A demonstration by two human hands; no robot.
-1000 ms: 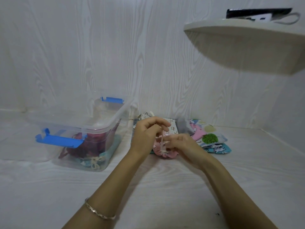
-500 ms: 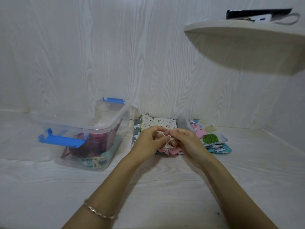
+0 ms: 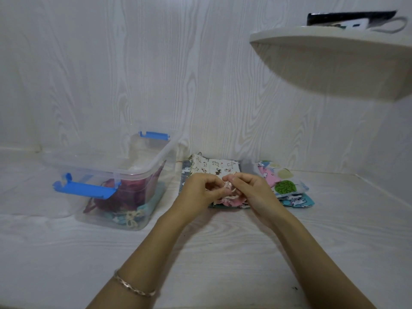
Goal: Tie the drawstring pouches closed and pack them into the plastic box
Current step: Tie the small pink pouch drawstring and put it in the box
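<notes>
Pouch in work: pink print pouch (image 3: 231, 201), mouth gathered, lying on table (image 3: 223, 253) just in front of a stack; mostly hidden by the hands.
Cord: cream drawstring (image 3: 231, 190), bunched above pouch mouth betw. the fingers.
Left hand (image 3: 200, 192): knuckles up, fingers curled in, pinching cord.
Right hand (image 3: 253, 192): thumb and forefinger pinch cord at its top end; other fingers curled over pouch.
Box: clear plastic box (image 3: 142, 170), blue latches, open top, left of hands, not touching them. Holds dark red pouch (image 3: 127, 192) and teal pouch (image 3: 148, 205).
Stack: cream animal-print pouch (image 3: 214, 167) on top, behind hands.
Right pile: pink-and-green pouch (image 3: 282, 181), by right hand.
</notes>
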